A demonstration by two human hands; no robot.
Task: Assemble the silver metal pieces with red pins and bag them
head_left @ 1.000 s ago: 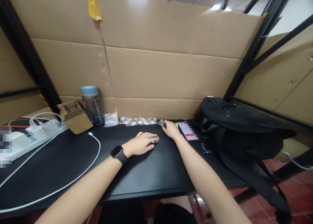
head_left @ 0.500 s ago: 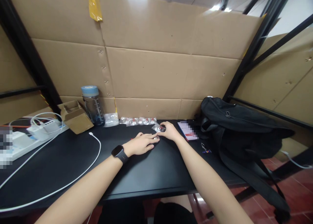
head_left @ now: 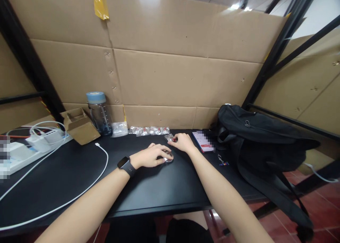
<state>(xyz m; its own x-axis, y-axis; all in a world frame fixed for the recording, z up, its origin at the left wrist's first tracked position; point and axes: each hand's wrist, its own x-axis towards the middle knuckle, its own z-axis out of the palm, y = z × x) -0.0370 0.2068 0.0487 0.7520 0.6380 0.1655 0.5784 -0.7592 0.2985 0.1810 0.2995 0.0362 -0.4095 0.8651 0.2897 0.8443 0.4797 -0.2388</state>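
My left hand (head_left: 152,156), with a dark watch on its wrist, rests low over the black table, its fingers curled on a small round shiny object (head_left: 169,158). The exact kind of that object is too small to make out. Just beyond and to the right, my right hand (head_left: 183,143) pinches a small clear plastic packet (head_left: 169,138) with something red showing at the fingertips. A bit of red also peeks out behind the left hand. Behind both hands, a row of clear packets (head_left: 150,130) with shiny and red contents lies along the cardboard wall.
On the left stand a bottle (head_left: 99,114) with a blue lid, an open cardboard box (head_left: 82,128) and a power strip (head_left: 39,145); a white cable (head_left: 105,165) curves over the table. At right are a phone (head_left: 202,141), a keychain (head_left: 222,161) and a black backpack (head_left: 260,137).
The round shiny object shows more now under my left fingers, slightly nearer the table's front. My right hand has shifted a little, and red shows at its fingertips.
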